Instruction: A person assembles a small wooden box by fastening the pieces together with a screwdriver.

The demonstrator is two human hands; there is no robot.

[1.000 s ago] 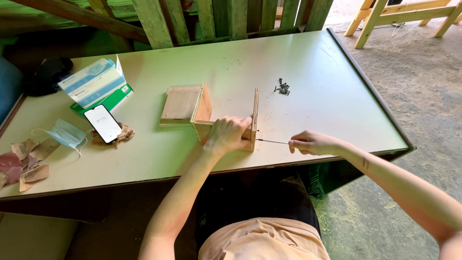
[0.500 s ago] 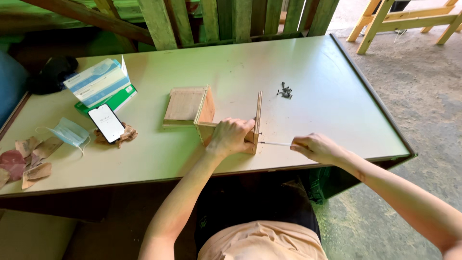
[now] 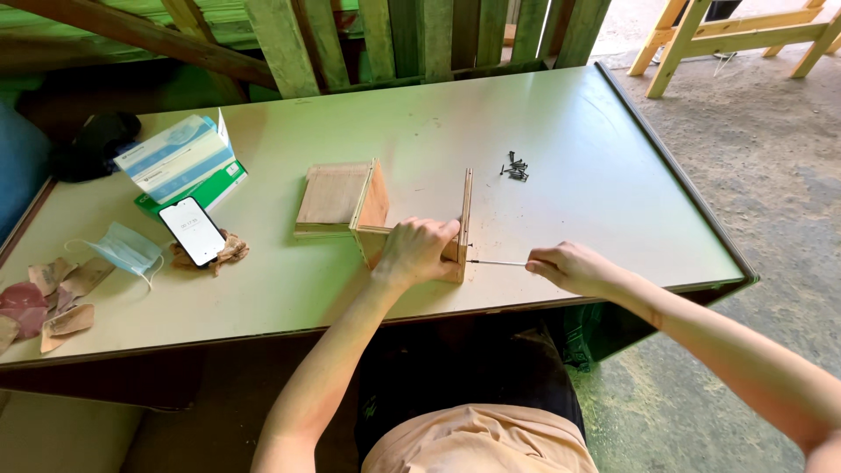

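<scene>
Plywood box frame of pale unfinished panels [image 3: 378,210] lies near the pale green tabletop's [image 3: 613,193] six-o'clock edge, the left hand [image 3: 419,252] clamped over its upright end panel to steady it while, from three o'clock, the right hand [image 3: 574,267] pinches a thin metal screwdriver [image 3: 496,262] level against that panel's face.

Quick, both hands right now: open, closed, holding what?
Left hand: closed, gripping the wooden box assembly at its upright panel.
Right hand: closed on a thin screwdriver, tip against that panel.
</scene>
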